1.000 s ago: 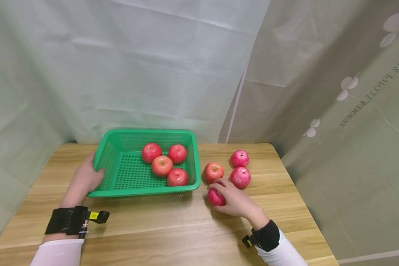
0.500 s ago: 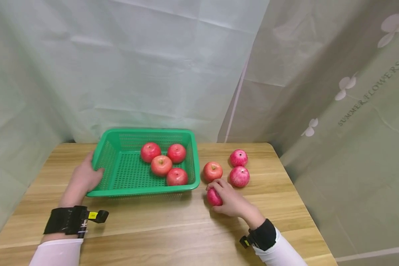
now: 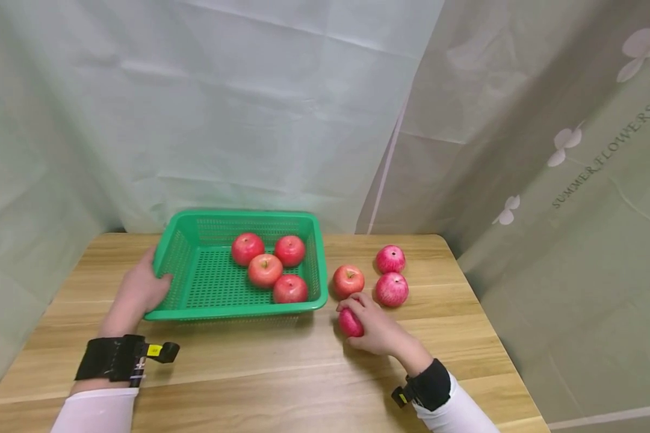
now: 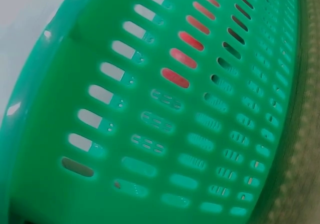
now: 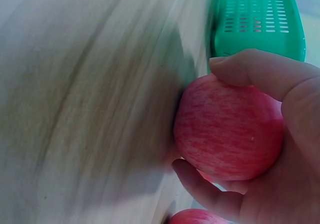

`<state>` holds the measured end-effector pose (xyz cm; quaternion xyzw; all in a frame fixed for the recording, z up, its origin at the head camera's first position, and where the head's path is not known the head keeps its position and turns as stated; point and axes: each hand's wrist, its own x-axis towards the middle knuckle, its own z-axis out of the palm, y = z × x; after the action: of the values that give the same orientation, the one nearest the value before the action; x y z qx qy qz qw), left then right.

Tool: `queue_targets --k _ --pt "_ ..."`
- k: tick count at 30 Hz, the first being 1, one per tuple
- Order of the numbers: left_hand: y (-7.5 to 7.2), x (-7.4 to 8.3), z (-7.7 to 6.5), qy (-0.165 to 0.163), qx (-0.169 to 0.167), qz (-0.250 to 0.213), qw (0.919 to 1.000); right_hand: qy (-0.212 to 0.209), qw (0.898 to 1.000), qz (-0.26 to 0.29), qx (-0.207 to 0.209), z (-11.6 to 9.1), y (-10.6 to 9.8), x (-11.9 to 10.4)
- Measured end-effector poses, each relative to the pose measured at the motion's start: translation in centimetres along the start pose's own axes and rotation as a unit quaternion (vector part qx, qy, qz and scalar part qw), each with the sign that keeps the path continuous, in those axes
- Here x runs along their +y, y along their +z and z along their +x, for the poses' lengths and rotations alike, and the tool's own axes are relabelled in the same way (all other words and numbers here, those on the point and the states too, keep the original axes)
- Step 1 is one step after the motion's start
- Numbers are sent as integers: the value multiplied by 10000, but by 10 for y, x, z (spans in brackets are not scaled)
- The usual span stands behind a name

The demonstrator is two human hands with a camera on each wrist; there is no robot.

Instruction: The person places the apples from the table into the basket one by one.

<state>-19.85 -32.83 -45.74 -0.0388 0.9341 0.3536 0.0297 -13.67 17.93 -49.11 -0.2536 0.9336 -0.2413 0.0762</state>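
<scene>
The table (image 3: 260, 373) has room toward its front edge, in the middle. The green basket (image 3: 208, 279) and three loose apples (image 3: 392, 289) stand in the way toward the back edge.

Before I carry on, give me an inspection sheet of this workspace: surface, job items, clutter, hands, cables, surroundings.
Surface: wood-grain tabletop, no spill seen.
Job items: green perforated basket with four apples inside; three loose apples to its right, plus a held apple.
Clutter: nothing seen.
Hands: left hand grips the basket's left end, thumb inside; right hand holds one apple.
Cables: nothing seen.
Surroundings: pale fabric hangings behind and at both sides, the right side printed "SUMMER FLOWERS".
</scene>
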Motion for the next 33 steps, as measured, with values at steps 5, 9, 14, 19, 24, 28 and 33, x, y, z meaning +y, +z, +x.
queue_targets --k 5,9,14,19,24,28,33 --pt "-1 2 -1 -25 -8 -98 9999 61 10000 -20 22 0 0 -1" --pt "-1 4 1 -18 -8 -117 9999 75 10000 -47 19 0 -1 -2" --pt "-1 4 1 49 41 -70 10000 -39 9997 -208 110 3 -2 0" --pt "-1 2 -4 112 16 -15 9999 -16 9995 -329 20 1 0 0" --pt "1 0 -8 85 -10 49 10000 -10 9989 -460 -32 -3 1 -1" --pt "2 1 -7 12 -55 -14 10000 -72 9990 -436 25 -3 -5 -2" --pt "1 3 -3 -54 -68 -51 9999 -251 9988 -376 179 -1 -20 -3"
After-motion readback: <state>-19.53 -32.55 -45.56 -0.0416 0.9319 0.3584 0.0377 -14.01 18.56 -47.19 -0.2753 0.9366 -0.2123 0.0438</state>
